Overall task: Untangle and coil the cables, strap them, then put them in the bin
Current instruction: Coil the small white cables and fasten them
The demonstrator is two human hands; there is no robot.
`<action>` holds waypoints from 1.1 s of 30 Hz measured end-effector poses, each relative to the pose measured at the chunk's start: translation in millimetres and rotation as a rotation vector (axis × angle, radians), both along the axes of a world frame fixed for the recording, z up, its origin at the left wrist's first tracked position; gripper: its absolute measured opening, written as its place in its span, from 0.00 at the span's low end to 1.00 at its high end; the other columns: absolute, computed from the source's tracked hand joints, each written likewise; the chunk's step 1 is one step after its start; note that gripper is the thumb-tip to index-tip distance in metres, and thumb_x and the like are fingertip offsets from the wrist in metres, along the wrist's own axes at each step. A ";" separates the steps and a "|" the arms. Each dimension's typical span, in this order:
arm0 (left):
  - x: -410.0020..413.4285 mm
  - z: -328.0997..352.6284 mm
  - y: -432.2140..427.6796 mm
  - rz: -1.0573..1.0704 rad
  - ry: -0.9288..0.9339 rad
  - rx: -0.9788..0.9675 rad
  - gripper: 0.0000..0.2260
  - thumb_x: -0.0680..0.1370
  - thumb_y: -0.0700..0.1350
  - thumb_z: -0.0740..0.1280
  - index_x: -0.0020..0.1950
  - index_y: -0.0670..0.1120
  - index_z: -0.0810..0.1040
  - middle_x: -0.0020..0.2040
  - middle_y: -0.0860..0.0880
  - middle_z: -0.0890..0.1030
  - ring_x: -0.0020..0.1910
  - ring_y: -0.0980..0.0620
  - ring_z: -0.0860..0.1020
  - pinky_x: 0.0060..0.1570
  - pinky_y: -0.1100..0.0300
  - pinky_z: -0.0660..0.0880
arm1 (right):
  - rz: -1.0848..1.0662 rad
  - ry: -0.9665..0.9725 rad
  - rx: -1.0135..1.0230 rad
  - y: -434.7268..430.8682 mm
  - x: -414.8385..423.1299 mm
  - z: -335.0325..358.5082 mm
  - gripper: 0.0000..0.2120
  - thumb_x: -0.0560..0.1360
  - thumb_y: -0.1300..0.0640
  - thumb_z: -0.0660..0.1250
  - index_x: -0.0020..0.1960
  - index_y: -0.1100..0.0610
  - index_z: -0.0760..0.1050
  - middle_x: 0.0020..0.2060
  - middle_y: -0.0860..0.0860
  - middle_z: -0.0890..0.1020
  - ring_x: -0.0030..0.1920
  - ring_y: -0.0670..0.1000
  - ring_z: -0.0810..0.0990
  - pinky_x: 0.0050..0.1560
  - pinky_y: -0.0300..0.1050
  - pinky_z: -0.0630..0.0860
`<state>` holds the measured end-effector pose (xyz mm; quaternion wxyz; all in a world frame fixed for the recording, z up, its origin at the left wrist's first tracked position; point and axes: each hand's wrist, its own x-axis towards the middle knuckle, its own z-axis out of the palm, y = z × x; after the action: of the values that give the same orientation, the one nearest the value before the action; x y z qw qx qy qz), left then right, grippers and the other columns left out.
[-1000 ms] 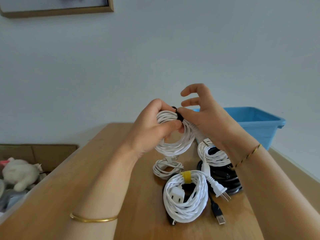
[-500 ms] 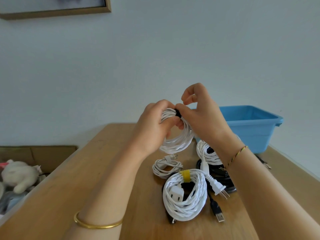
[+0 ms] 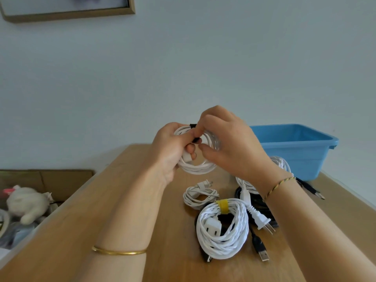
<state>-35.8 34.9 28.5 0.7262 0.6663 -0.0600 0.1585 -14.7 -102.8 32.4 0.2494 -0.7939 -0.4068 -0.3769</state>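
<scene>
I hold a coiled white cable [image 3: 198, 166] up above the wooden table [image 3: 126, 200]. My left hand [image 3: 169, 148] grips the coil's left side. My right hand [image 3: 227, 141] pinches a black strap [image 3: 195, 139] that wraps the coil's top. On the table lie a white twisted coil [image 3: 223, 228] bound with a yellow strap [image 3: 222, 206], a small white coil [image 3: 199, 195] with a plug, another white coil [image 3: 281, 162] partly behind my right wrist, and black cables [image 3: 257, 239] under them. The blue bin [image 3: 293, 147] stands at the back right.
A cardboard box [image 3: 46, 180] with a white plush toy [image 3: 26, 202] sits left of the table, below its edge. A framed picture [image 3: 67, 9] hangs on the wall at top left. A black USB plug [image 3: 311, 189] lies by the bin's front.
My right hand's fingers have curled down from spread open onto the black strap. Both hands have shifted slightly with the coil, which has turned a little.
</scene>
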 end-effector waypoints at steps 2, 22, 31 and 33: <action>0.6 0.1 0.5 -0.021 0.008 -0.014 0.03 0.77 0.35 0.66 0.45 0.39 0.73 0.26 0.48 0.73 0.22 0.55 0.68 0.26 0.61 0.70 | -0.051 -0.130 0.000 1.8 4.4 -2.9 0.05 0.68 0.57 0.69 0.43 0.55 0.78 0.46 0.50 0.79 0.44 0.54 0.78 0.43 0.50 0.74; 0.2 -12.6 -7.6 -0.055 -0.329 0.425 0.06 0.81 0.37 0.60 0.45 0.45 0.70 0.32 0.50 0.75 0.27 0.56 0.70 0.32 0.59 0.70 | 0.212 0.631 0.580 -14.7 3.3 5.5 0.06 0.69 0.63 0.73 0.36 0.58 0.78 0.26 0.45 0.79 0.29 0.42 0.76 0.34 0.37 0.72; -6.7 -3.3 -6.2 -0.098 -0.430 0.631 0.05 0.79 0.39 0.65 0.49 0.48 0.71 0.31 0.55 0.77 0.27 0.57 0.71 0.30 0.64 0.71 | 0.739 1.384 0.659 -26.9 3.7 1.8 0.09 0.71 0.59 0.64 0.35 0.61 0.79 0.29 0.54 0.78 0.29 0.48 0.76 0.34 0.37 0.76; -6.6 -4.0 -8.5 -0.086 -0.443 0.675 0.05 0.79 0.40 0.64 0.47 0.48 0.69 0.30 0.53 0.76 0.27 0.56 0.71 0.30 0.61 0.70 | 0.711 1.429 0.731 -26.5 -0.6 2.2 0.10 0.69 0.59 0.64 0.33 0.61 0.80 0.28 0.54 0.77 0.27 0.48 0.75 0.32 0.38 0.74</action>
<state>-42.4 26.5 24.4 0.4420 0.8139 -0.2915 0.2391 -15.4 -129.3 34.6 0.7857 -0.5367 -0.2302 0.2038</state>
